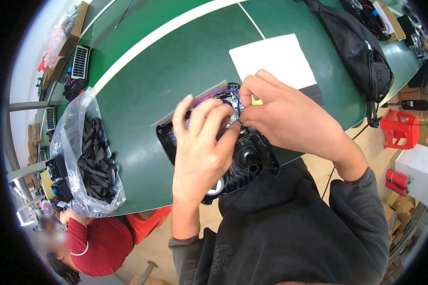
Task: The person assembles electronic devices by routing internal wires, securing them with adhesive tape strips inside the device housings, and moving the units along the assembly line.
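A black plastic housing (pixel 266 154) lies open at the table's near edge, its inside facing up, with a round speaker-like part (pixel 248 158) in it. Red and blue wires (pixel 217 93) arch over its far side. My left hand (pixel 202 147) reaches across the housing, thumb and fingertips bent together at a small metallic part near the middle. From the right, my right hand (pixel 283 114) pinches at the same spot, close to the wires' end. Its fingertips hide what they hold. The left fingertips also cover their small piece.
A white sheet (pixel 276 57) lies beyond my right hand, a black mesh bag (pixel 354 50) at the right. On the left stands a clear plastic bag (pixel 71 175) of black straps (pixel 97 161). A person in a red shirt (pixel 102 244) sits nearby. A red stool (pixel 399 129) stands right.
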A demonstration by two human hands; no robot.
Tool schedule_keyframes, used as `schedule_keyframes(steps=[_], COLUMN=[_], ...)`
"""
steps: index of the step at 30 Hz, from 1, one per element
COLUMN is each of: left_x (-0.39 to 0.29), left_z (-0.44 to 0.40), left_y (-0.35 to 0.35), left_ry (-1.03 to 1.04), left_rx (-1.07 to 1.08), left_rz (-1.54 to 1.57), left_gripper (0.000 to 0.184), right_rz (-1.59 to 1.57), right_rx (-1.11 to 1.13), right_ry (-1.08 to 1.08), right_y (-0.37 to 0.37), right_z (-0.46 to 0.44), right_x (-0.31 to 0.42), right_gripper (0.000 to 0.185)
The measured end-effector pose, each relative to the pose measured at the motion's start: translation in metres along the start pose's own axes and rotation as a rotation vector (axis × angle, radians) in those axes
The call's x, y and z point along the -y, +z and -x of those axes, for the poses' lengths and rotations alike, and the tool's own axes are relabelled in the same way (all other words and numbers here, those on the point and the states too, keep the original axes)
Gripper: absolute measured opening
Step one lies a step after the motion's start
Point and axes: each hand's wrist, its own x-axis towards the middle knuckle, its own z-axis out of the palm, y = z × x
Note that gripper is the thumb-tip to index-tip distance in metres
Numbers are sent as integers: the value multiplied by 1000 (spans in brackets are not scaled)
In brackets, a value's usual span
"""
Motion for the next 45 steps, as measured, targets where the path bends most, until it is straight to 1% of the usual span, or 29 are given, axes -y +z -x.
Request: schedule_keyframes(steps=[1, 4, 6, 7, 8, 11, 14, 17, 18, 19, 21, 22, 24, 25, 26, 27, 30, 32, 33, 35, 37, 38, 39, 40, 41, 42, 43, 44, 45], left_x=[0, 1, 0, 0, 1, 3, 4, 5, 7, 7, 19, 29, 68, 88, 108, 125, 158, 176, 179, 175, 147, 124, 112, 96, 77, 54, 35, 29, 24], left_z=[-1, -4, -5, -5, -5, -3, 0, 4, 8, 11, 25, 36, 70, 90, 111, 131, 173, 184, 182, 162, 129, 112, 98, 82, 66, 45, 27, 16, 5], left_y=[0, -3, -5, -4, -4, -2, 0, -1, -5, -14, -29, -43, -60, -69, -78, -89, -102, -99, -99, -96, -92, -92, -86, -80, -74, -71, -65, -53, -44], left_ry=[4, 12, 23, 23, 27, 22, 18, -2, 1, -21, -51, -87, -137, -249, -432, -513, -721, -700, -612, -523, -534, -569, -439, -334, -228, -239, -250, -245, -238], left_rx=[15, 63, 77, 85, 67, 56, 44, 36, 39, 50, -61, -71, -196, -252, -268, -202, 37, 48, 0, -263, -472, -493, -543, -542, -540, -540, -535, -522, -509], left_rz=[-2, 0, -14, -18, -27, -28, -19, 9, 19, 52, 190, 245, 245, 115, -38, -321, -696, -681, -667, -428, -97, 102, 229, 337, 446, 637, 826, 898, 966], left_gripper=[14, 13, 12, 12, 12, 12, 13, 15, 17, 21, 25, 29, 28, 23, 19, 19, 27, 20, 15, 9, 11, 14, 14, 15, 15, 16, 17, 18, 18], right_rz=[22, -19, -13, -12, 72, 203, 190, 35, 65, 89, 70, 47, 39, 37, 36, 36, 13, 11, 0, -5, -51, -180, -307, -432, -644, -850, -1002, -1151, -1244], right_rx=[25, 55, -9, -36, -20, 9, -21, -109, -81, -72, -107, -111, -130, -136, -149, -157, -159, -140, -134, -191, -202, -197, -197, -200, -204, -198, -140, -89, 16], right_ry=[25, -4, -99, -147, -184, -156, -124, -99, -67, -81, -80, -79, -102, -99, -89, -69, -39, -51, -57, -95, -96, -85, -77, -70, 39, 105, 156, 218, 263], right_y=[-1, -3, -3, -3, -2, -1, 4, -1, -3, -7, -6, -7, -12, -15, -18, -20, -26, -30, -32, -33, -36, -35, -33, -31, -24, -15, -14, -14, -19], right_z=[-1, 0, 4, 5, 7, 13, 19, 18, 17, 14, 9, 8, 9, 9, 11, 13, 15, 13, 10, 5, 2, -2, -8, -13, -18, -26, -28, -30, -34], right_x=[2, -4, -4, -3, 1, 10, 10, 4, 6, 9, 13, 11, 0, -4, -10, -13, -19, -17, -15, -15, -15, -15, -14, -10, 3, 12, 14, 15, 10], right_gripper=[10, 11, 8, 11, 18, 29, 35, 31, 29, 32, 36, 37, 39, 38, 37, 36, 32, 29, 29, 30, 26, 26, 27, 27, 31, 34, 35, 37, 37])
